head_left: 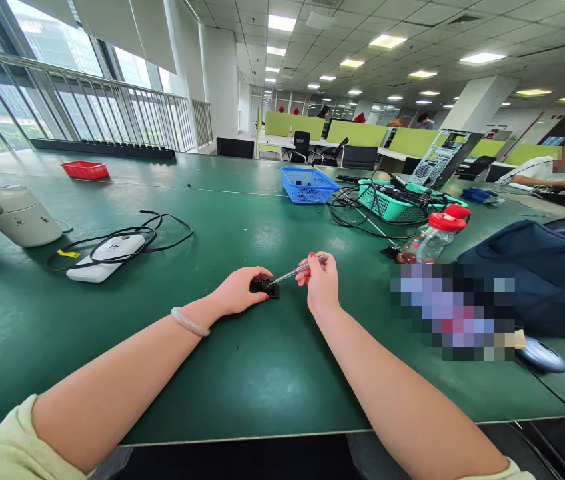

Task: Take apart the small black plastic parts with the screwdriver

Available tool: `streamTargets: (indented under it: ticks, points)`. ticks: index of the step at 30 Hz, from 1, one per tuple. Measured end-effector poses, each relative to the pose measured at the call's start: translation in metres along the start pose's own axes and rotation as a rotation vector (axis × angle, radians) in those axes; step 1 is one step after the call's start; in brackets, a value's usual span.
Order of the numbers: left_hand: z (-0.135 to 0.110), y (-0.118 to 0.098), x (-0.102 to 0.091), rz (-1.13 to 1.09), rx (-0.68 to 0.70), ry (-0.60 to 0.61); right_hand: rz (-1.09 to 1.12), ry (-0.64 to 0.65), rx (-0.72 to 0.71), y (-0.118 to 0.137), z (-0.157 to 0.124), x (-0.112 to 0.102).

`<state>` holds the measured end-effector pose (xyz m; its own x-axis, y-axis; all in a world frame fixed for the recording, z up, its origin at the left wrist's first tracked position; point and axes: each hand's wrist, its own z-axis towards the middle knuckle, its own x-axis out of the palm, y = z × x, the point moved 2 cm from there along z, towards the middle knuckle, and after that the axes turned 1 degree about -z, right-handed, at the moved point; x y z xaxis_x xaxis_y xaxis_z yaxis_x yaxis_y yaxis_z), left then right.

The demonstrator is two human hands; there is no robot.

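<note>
My left hand (241, 289) is closed around a small black part (273, 291) that rests on the green tabletop. Its thumb and fingers press the part from the left. Between the fingers of my right hand (323, 283) is a slim screwdriver (290, 274) with a clear handle. The shaft slants down to the left and its tip meets the black part. What the tip touches is too small to make out.
On the green table (202, 387), a white device (107, 259) with a black cable lies left. Farther back are a red tray (85, 169), a blue basket (310, 187) and a teal basket (387, 205) of cables. A red-lidded jar (432, 240) and dark bag (527, 273) stand right.
</note>
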<state>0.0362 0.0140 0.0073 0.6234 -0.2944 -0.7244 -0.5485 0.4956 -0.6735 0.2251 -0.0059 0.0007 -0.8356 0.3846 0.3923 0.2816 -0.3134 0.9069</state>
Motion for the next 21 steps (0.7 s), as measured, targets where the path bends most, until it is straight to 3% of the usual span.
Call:
streamTargets:
  ticks: [14,16,21]
  points:
    - [0.0,-0.001,0.0,0.014,0.018,0.012,-0.004,-0.193,0.175,-0.01,0.002,-0.008]
    - [0.0,-0.001,0.0,0.019,0.02,0.01,-0.04,-0.171,0.079,-0.004,0.003,-0.009]
    - [0.0,-0.001,-0.001,0.023,0.019,0.009,-0.132,0.009,-0.328,0.024,-0.003,-0.007]
